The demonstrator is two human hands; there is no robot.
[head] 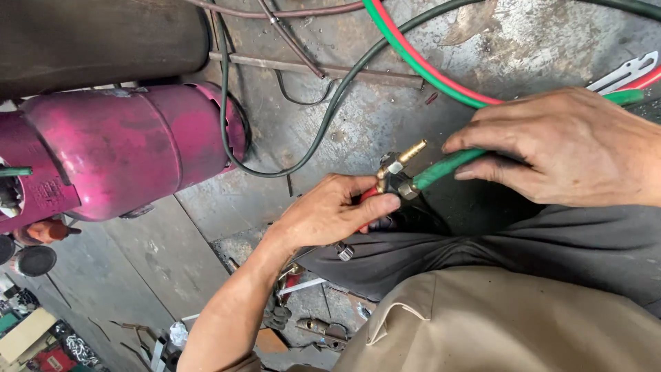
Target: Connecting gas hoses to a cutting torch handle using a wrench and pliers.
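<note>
I see my left hand [330,213] with its grip closed on the brass torch fitting [398,172] above my lap. My right hand [564,148] pinches the green hose [447,165] joined to it, near the pink gas cylinder [124,148].

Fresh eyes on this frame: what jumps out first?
The big pink gas cylinder lying at the left dominates. At centre, the left hand grips a torch end with brass fittings while the right hand holds the green hose at one fitting. A paired red and green hose sweeps across the stained metal floor above them.
</note>
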